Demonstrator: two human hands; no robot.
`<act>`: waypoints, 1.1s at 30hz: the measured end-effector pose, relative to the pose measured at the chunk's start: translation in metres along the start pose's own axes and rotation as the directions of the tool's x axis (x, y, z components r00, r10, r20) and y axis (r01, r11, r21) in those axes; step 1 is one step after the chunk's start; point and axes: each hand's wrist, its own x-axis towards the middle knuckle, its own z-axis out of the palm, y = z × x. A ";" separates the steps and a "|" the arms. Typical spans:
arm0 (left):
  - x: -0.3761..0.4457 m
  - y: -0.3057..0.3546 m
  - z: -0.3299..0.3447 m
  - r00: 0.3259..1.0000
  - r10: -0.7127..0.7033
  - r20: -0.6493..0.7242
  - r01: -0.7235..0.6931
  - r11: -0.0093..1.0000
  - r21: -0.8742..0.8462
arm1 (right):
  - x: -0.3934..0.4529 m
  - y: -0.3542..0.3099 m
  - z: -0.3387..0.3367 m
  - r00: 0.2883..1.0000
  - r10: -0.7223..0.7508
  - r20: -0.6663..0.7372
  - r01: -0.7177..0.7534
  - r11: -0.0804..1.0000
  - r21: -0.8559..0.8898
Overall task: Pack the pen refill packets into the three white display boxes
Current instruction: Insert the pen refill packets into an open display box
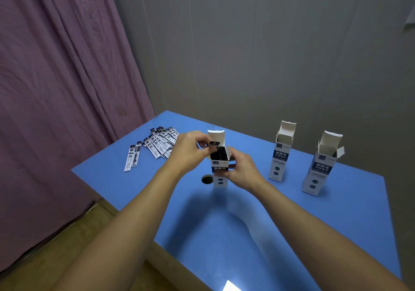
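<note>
**Blue table with boxes and refill packets**

A blue table (258, 234) fills the lower right of the view, one corner pointing toward the wall. Three white display boxes stand upright on it with top flaps open: one (219, 179) near the centre, a second (279, 164) at about two o'clock from it, a third (317, 173) further right. A loose pile of pen refill packets (160, 141) lies at ten o'clock, with two separate packets (132, 157) just left of it. A dark round hole (207, 179) sits just beside the centre box.

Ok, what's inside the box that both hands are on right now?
The held box shows dark packet tops packed in its open mouth. The left hand pinches one more packet at the opening; the right hand steadies the box. How deep they sit is hidden.
</note>
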 end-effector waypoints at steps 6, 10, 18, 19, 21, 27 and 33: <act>-0.007 0.000 -0.005 0.999 -0.010 -0.046 0.005 0.995 -0.098 | 0.002 -0.002 -0.001 1.000 -0.009 -0.001 0.010 1.000 0.006; -0.004 -0.004 -0.003 0.995 0.022 -0.093 -0.027 0.998 -0.058 | 0.003 -0.002 -0.002 1.000 -0.008 -0.005 0.008 1.000 -0.003; -0.004 -0.006 0.001 0.998 -0.065 -0.004 0.064 0.989 0.131 | 0.001 0.001 0.007 1.000 0.009 0.016 -0.008 0.998 -0.061; -0.004 -0.005 -0.001 0.998 -0.055 -0.024 0.057 0.994 0.093 | 0.001 0.001 0.006 1.000 0.012 0.014 -0.011 0.998 -0.058; -0.005 -0.003 -0.005 0.998 -0.026 -0.058 0.028 0.999 0.035 | 0.002 0.002 0.004 1.000 0.016 0.014 -0.015 0.998 -0.064; -0.002 -0.005 -0.005 1.000 0.009 0.024 -0.013 0.984 0.180 | 0.001 0.003 0.005 1.000 0.007 0.019 -0.005 0.997 -0.077; -0.003 -0.006 -0.006 0.993 0.089 0.078 -0.110 0.943 0.313 | 0.000 0.004 0.008 1.000 -0.006 0.030 0.009 0.995 -0.099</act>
